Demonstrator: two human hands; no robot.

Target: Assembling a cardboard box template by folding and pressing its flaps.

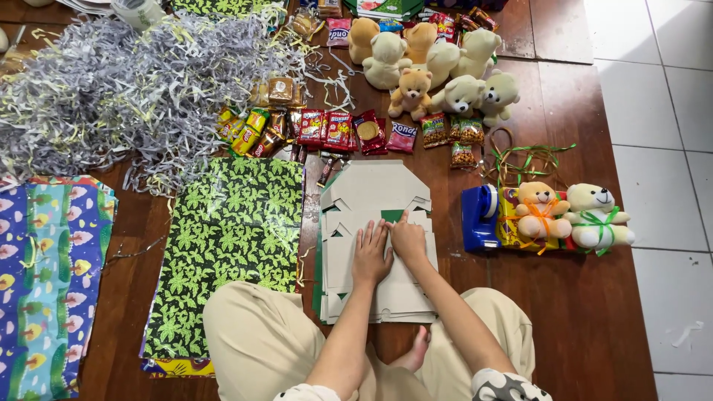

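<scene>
Both the left hand [370,256] and the right hand [408,240] lie flat, fingers together, pressing the stack of flat grey cardboard box blanks [375,238] on the wooden floor [587,312], seemingly to steady it. At nine o'clock lies green leaf-print wrapping paper [226,252]; at twelve, snack packets [338,130]; at three, a blue tape dispenser [479,217] beside ribboned teddy bears [572,215].
</scene>
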